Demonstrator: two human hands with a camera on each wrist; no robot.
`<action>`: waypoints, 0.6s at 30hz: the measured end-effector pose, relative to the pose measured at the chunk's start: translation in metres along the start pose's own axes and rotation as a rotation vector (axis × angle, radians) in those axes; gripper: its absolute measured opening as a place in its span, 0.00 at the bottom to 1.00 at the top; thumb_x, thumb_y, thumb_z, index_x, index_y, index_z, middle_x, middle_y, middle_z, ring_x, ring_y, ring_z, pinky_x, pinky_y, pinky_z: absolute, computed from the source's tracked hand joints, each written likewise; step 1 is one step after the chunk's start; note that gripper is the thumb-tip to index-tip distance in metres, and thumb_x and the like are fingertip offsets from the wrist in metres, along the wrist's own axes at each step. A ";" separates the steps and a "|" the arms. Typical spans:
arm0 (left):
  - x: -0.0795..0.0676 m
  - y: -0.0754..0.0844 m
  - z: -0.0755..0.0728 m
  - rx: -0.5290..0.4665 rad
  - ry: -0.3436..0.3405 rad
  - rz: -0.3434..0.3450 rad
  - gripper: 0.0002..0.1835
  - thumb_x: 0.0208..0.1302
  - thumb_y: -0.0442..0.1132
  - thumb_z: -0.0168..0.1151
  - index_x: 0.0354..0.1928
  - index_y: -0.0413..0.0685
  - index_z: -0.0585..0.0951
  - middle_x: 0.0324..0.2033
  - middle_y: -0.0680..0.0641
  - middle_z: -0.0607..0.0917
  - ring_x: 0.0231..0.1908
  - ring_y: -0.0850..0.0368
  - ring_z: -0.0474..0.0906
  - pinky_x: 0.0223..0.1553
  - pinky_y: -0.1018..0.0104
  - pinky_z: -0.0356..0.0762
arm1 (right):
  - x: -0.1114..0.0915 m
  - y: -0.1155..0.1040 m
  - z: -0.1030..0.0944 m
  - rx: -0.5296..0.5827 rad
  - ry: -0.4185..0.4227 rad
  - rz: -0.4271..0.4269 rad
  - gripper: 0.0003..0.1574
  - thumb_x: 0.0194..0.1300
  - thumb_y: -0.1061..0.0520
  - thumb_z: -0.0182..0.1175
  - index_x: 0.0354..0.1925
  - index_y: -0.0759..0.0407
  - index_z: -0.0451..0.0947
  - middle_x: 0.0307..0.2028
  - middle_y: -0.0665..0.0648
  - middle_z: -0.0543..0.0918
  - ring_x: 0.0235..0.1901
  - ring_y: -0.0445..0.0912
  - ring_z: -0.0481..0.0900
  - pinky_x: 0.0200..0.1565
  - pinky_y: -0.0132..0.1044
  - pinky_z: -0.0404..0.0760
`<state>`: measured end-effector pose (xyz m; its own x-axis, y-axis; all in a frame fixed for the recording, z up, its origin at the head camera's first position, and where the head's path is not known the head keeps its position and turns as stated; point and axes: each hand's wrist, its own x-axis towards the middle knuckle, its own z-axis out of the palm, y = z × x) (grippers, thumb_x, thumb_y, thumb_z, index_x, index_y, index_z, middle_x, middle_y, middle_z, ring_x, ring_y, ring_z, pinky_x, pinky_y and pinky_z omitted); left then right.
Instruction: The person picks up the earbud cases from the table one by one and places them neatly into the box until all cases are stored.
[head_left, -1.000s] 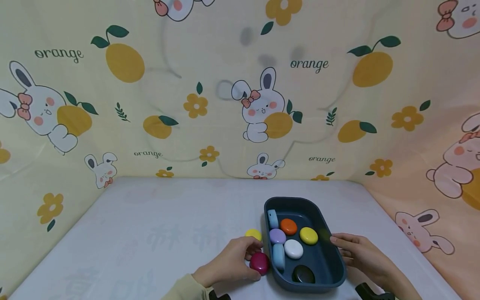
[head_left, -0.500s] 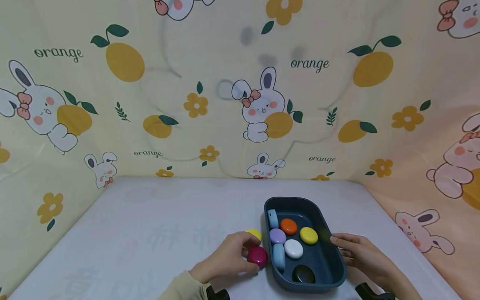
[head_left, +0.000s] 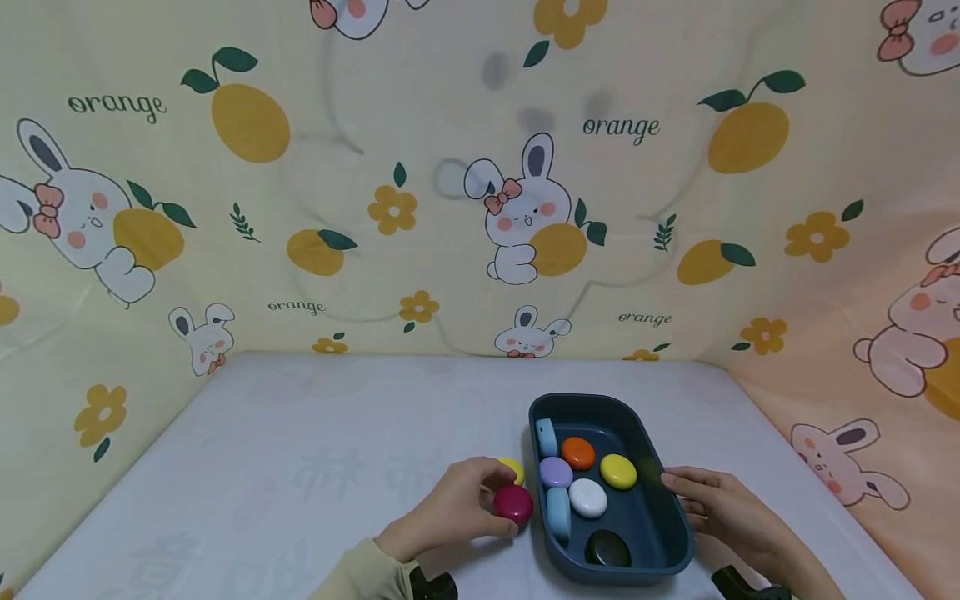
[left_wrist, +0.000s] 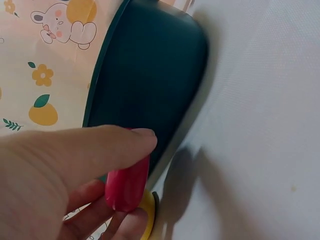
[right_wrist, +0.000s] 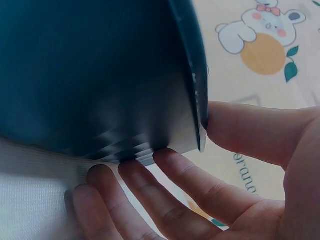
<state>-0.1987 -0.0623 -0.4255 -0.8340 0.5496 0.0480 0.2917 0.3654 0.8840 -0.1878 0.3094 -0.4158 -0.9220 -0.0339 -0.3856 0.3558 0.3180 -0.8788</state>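
Note:
My left hand (head_left: 457,504) pinches a glossy crimson rounded disc (head_left: 513,504) between thumb and fingers, just left of a dark blue tray (head_left: 652,533). In the left wrist view the crimson disc is seen edge-on, its upper end covered by my thumb. Behind it on the white cloth is a yellow disc (head_left: 513,469), partly hidden by my fingers. My right hand (head_left: 723,504) rests against the tray's right side. The right wrist view shows its thumb tip at the rim and its slightly bent fingertips on the outer wall.
Inside the tray lie an orange disc (head_left: 578,453), a yellow one, a purple one (head_left: 556,472), a white one (head_left: 588,497), a black one (head_left: 608,548) and two light blue pieces standing on edge by the left wall. A printed curtain (head_left: 420,250) encloses the white table (head_left: 300,467).
My left hand has shifted slightly away from me and to the left with the crimson disc, toward the loose yellow disc. My right hand and the tray have stayed in place.

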 end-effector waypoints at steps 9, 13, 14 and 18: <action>0.000 0.000 0.000 -0.010 0.007 0.020 0.27 0.49 0.33 0.78 0.53 0.39 0.79 0.42 0.57 0.81 0.42 0.64 0.77 0.44 0.72 0.79 | -0.002 0.000 -0.002 0.015 -0.023 -0.001 0.46 0.70 0.40 0.58 0.65 0.77 0.63 0.53 0.64 0.80 0.45 0.54 0.80 0.50 0.51 0.81; -0.001 0.000 -0.001 -0.020 0.025 0.019 0.27 0.49 0.33 0.78 0.52 0.38 0.79 0.41 0.56 0.81 0.42 0.63 0.77 0.43 0.71 0.80 | -0.003 0.000 -0.003 0.023 -0.039 0.006 0.45 0.71 0.41 0.57 0.65 0.79 0.62 0.52 0.64 0.80 0.45 0.54 0.80 0.50 0.51 0.80; -0.002 0.000 -0.001 -0.021 0.034 0.020 0.27 0.49 0.34 0.78 0.52 0.38 0.79 0.41 0.55 0.81 0.42 0.62 0.78 0.43 0.71 0.80 | -0.003 0.000 -0.003 0.020 -0.041 0.004 0.45 0.71 0.41 0.57 0.65 0.79 0.62 0.52 0.65 0.80 0.46 0.54 0.80 0.50 0.52 0.80; -0.004 -0.001 -0.006 -0.018 0.084 0.015 0.26 0.50 0.35 0.78 0.52 0.37 0.79 0.42 0.53 0.81 0.42 0.59 0.78 0.42 0.68 0.81 | -0.002 -0.001 -0.003 0.023 -0.068 -0.003 0.46 0.72 0.41 0.56 0.65 0.80 0.61 0.53 0.65 0.79 0.48 0.55 0.79 0.51 0.52 0.79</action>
<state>-0.1980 -0.0694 -0.4234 -0.8664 0.4894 0.0996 0.2964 0.3434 0.8912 -0.1872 0.3118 -0.4135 -0.9108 -0.0991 -0.4008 0.3577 0.2956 -0.8858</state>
